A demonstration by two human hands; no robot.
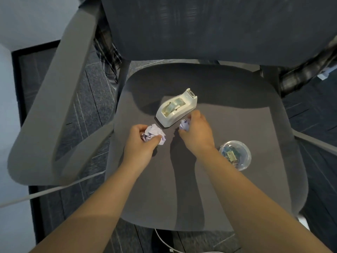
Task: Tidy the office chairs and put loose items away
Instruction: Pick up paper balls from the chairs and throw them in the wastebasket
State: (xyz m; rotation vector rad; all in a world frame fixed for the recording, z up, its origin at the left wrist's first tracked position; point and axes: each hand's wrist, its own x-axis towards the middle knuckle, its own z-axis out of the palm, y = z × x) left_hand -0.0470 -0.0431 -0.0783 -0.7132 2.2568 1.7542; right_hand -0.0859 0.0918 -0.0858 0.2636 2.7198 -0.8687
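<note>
A grey office chair seat (228, 179) fills the view below me. My left hand (140, 143) grips a crumpled ball of white paper (155, 133) just above the seat. My right hand (197, 132) curls its fingers round a second, smaller crumpled paper (185, 124), right beside the near end of a white tape dispenser (176, 108) that stands in the middle of the seat. A clear round plastic container (236, 155) with small clips inside sits on the seat to the right of my right forearm.
The chair's left armrest (49, 110) curves round at the left and its dark backrest (209, 28) rises ahead. A white cable (43, 192) runs across dark carpet at the lower left. A black object lies at the far right.
</note>
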